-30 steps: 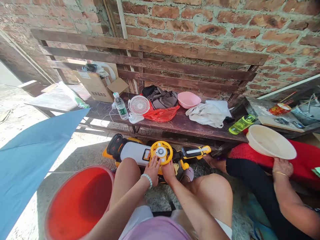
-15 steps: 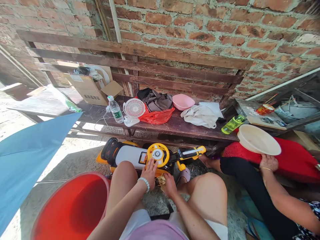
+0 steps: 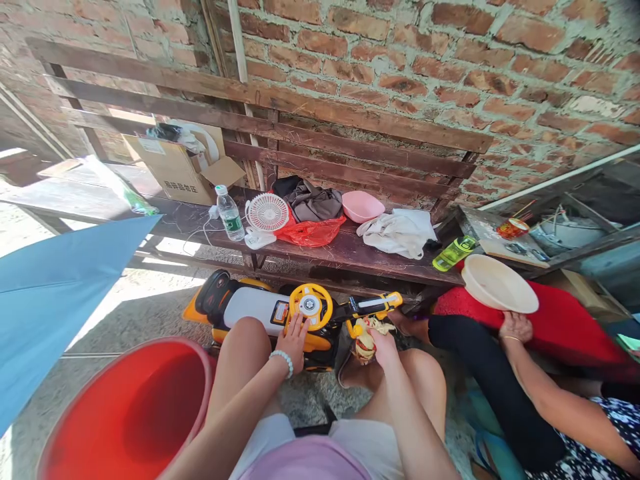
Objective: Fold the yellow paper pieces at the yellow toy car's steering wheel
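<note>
A yellow and white toy ride-on car (image 3: 250, 308) lies on the ground between my knees and a wooden bench (image 3: 350, 250). My left hand (image 3: 294, 339), with a bead bracelet on the wrist, rests with fingers spread on the lower rim of the car's yellow steering wheel (image 3: 311, 307). My right hand (image 3: 383, 341) is closed around a crumpled yellowish cloth (image 3: 367, 335), held up just right of the car near its yellow handle (image 3: 373, 305).
A large red tub (image 3: 130, 410) sits at my left, a blue umbrella (image 3: 55, 287) beyond it. On the bench lie a water bottle (image 3: 229, 213), small fan (image 3: 265, 217), red bag, pink bowl (image 3: 361, 205), white cloth and cardboard box. A person at right holds a cream basin (image 3: 497, 285).
My right hand has left the steering wheel, dipped low beside the car and come up to the right holding the crumpled cloth. My left hand stays on the wheel.
</note>
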`<action>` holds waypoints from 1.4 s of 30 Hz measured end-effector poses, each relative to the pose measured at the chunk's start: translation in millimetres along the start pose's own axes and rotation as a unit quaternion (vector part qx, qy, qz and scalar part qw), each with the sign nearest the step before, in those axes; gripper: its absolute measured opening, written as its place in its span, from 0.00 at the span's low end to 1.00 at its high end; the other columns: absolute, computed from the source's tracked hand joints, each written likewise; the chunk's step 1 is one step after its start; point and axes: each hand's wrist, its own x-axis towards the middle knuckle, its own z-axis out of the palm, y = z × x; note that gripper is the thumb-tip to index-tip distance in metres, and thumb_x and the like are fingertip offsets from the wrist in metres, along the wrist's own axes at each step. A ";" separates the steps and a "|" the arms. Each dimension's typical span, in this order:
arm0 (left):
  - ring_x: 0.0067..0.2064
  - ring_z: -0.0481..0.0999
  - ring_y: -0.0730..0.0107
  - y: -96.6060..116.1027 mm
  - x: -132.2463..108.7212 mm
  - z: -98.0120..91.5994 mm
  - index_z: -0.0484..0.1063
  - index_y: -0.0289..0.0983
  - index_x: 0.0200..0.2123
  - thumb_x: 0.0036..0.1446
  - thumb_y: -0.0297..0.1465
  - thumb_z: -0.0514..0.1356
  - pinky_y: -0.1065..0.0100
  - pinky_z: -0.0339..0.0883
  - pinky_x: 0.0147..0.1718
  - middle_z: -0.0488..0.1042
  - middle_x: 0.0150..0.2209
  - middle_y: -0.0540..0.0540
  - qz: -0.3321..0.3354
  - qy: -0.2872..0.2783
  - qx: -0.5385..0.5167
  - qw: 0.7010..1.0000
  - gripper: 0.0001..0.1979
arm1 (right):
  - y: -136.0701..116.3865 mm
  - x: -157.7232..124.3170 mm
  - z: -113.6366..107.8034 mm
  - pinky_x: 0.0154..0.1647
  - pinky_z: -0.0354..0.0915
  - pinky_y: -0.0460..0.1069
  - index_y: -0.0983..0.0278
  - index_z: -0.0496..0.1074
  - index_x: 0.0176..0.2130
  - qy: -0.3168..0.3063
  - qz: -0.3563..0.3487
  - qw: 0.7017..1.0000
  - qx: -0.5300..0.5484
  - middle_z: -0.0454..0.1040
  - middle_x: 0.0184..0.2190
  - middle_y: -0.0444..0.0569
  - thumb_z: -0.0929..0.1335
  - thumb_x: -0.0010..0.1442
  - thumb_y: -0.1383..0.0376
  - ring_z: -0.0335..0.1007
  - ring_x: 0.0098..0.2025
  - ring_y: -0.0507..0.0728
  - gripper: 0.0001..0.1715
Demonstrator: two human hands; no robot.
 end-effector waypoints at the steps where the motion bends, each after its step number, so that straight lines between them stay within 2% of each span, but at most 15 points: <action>1: 0.79 0.32 0.48 0.4 0.1 -0.5 0.37 0.33 0.78 0.54 0.28 0.60 0.43 0.55 0.70 0.27 0.79 0.38 -0.001 -0.001 0.000 1.000 0.53 | -11.3 3.9 1.8 0.37 0.76 0.53 0.61 0.75 0.34 -0.017 -0.002 1.000 -0.021 0.82 0.30 0.48 0.76 0.38 0.57 0.81 0.35 0.61 0.20; 4: 0.79 0.32 0.49 1.6 0.7 -1.6 0.37 0.34 0.78 0.53 0.28 0.60 0.43 0.54 0.70 0.27 0.79 0.39 -0.009 -0.006 -0.002 1.000 0.53 | -39.9 14.8 17.2 0.39 0.74 0.52 0.63 0.77 0.36 -0.051 -0.047 0.987 -0.148 0.83 0.33 0.48 0.75 0.37 0.66 0.80 0.36 0.60 0.21; 7: 0.79 0.30 0.49 2.5 0.9 -1.6 0.37 0.34 0.78 0.54 0.29 0.59 0.43 0.54 0.70 0.27 0.79 0.40 -0.013 -0.009 -0.002 1.000 0.52 | -47.5 24.2 35.9 0.42 0.73 0.51 0.62 0.76 0.35 0.003 -0.111 0.960 -0.259 0.81 0.32 0.47 0.74 0.38 0.67 0.79 0.37 0.60 0.19; 9: 0.79 0.30 0.49 2.7 0.8 -0.8 0.36 0.33 0.78 0.55 0.29 0.58 0.43 0.54 0.70 0.27 0.79 0.40 -0.013 -0.010 0.002 1.000 0.52 | -38.8 28.7 43.7 0.43 0.73 0.52 0.62 0.74 0.33 0.054 -0.118 0.957 -0.258 0.81 0.32 0.48 0.74 0.39 0.65 0.79 0.38 0.61 0.16; 12: 0.79 0.30 0.48 1.7 0.8 1.2 0.36 0.34 0.78 0.56 0.29 0.59 0.43 0.54 0.70 0.27 0.79 0.39 -0.012 -0.005 0.011 1.000 0.52 | -17.0 32.9 45.1 0.42 0.74 0.52 0.62 0.74 0.34 0.116 -0.069 0.979 -0.150 0.82 0.33 0.49 0.74 0.41 0.61 0.80 0.39 0.61 0.17; 14: 0.79 0.30 0.47 0.6 0.9 2.1 0.36 0.35 0.78 0.55 0.29 0.60 0.43 0.54 0.70 0.27 0.79 0.39 -0.010 -0.003 0.016 1.000 0.52 | -6.7 36.4 38.8 0.41 0.76 0.51 0.61 0.73 0.37 0.174 -0.021 0.982 -0.074 0.83 0.36 0.49 0.74 0.41 0.61 0.81 0.41 0.61 0.19; 17: 0.79 0.31 0.48 -0.3 1.1 2.4 0.36 0.35 0.78 0.55 0.28 0.61 0.44 0.54 0.70 0.28 0.79 0.38 -0.010 -0.007 0.019 1.000 0.53 | -7.5 47.0 18.3 0.42 0.77 0.53 0.61 0.72 0.38 0.264 0.028 0.963 -0.045 0.83 0.40 0.53 0.74 0.43 0.61 0.81 0.45 0.63 0.20; 22: 0.79 0.31 0.46 3.1 1.2 3.5 0.36 0.35 0.78 0.55 0.29 0.61 0.42 0.53 0.70 0.28 0.79 0.37 -0.014 -0.009 0.034 0.999 0.53 | -32.7 73.3 -19.0 0.46 0.77 0.58 0.63 0.71 0.47 0.318 0.019 0.945 -0.075 0.80 0.49 0.60 0.67 0.56 0.56 0.78 0.53 0.66 0.21; 25: 0.79 0.30 0.46 5.3 0.8 5.0 0.36 0.34 0.78 0.56 0.29 0.61 0.43 0.53 0.70 0.28 0.79 0.36 -0.018 -0.002 0.031 0.999 0.52 | -35.7 76.4 -14.0 0.51 0.76 0.57 0.63 0.72 0.47 0.273 -0.026 0.955 -0.116 0.80 0.47 0.57 0.69 0.53 0.57 0.77 0.53 0.65 0.23; 28: 0.79 0.30 0.45 6.0 0.3 5.8 0.36 0.34 0.78 0.55 0.29 0.62 0.43 0.52 0.70 0.28 0.79 0.36 -0.021 -0.002 0.027 0.999 0.54 | -24.0 63.0 10.5 0.59 0.71 0.58 0.62 0.77 0.44 0.189 -0.101 0.961 -0.173 0.80 0.45 0.54 0.72 0.45 0.65 0.75 0.53 0.65 0.23; 32: 0.79 0.31 0.45 5.7 0.2 5.5 0.36 0.33 0.78 0.53 0.29 0.62 0.44 0.53 0.70 0.28 0.79 0.36 -0.022 0.001 0.040 0.999 0.55 | -11.5 38.8 29.4 0.65 0.66 0.58 0.62 0.78 0.49 0.093 -0.210 0.931 -0.285 0.76 0.50 0.54 0.68 0.45 0.67 0.73 0.54 0.63 0.29; 34: 0.79 0.31 0.45 5.7 0.1 4.7 0.36 0.33 0.78 0.53 0.30 0.62 0.44 0.54 0.70 0.28 0.79 0.36 -0.021 0.002 0.039 0.999 0.55 | -14.0 30.2 22.2 0.63 0.66 0.57 0.62 0.79 0.48 0.052 -0.217 0.921 -0.318 0.76 0.49 0.54 0.67 0.46 0.68 0.73 0.53 0.62 0.27; 39: 0.79 0.32 0.45 6.3 -0.6 2.8 0.37 0.33 0.78 0.51 0.29 0.62 0.45 0.54 0.70 0.29 0.79 0.36 -0.023 0.004 0.030 0.999 0.56 | -34.8 18.2 -12.4 0.57 0.69 0.54 0.60 0.80 0.38 -0.112 -0.197 0.893 -0.390 0.79 0.40 0.50 0.66 0.43 0.72 0.75 0.49 0.62 0.22; 40: 0.79 0.32 0.45 6.5 -0.7 2.7 0.37 0.33 0.78 0.51 0.29 0.62 0.45 0.54 0.70 0.29 0.79 0.36 -0.023 0.004 0.030 0.999 0.55 | -41.0 18.3 -17.2 0.56 0.69 0.54 0.60 0.80 0.38 -0.113 -0.195 0.892 -0.392 0.79 0.40 0.50 0.66 0.43 0.72 0.76 0.48 0.62 0.22; 42: 0.79 0.32 0.46 6.6 -0.7 2.6 0.37 0.33 0.78 0.52 0.29 0.62 0.45 0.53 0.70 0.29 0.79 0.36 -0.021 0.002 0.029 0.999 0.55 | -56.7 23.2 -23.6 0.57 0.70 0.56 0.60 0.79 0.40 -0.051 -0.204 0.897 -0.388 0.79 0.40 0.50 0.67 0.45 0.70 0.75 0.48 0.63 0.21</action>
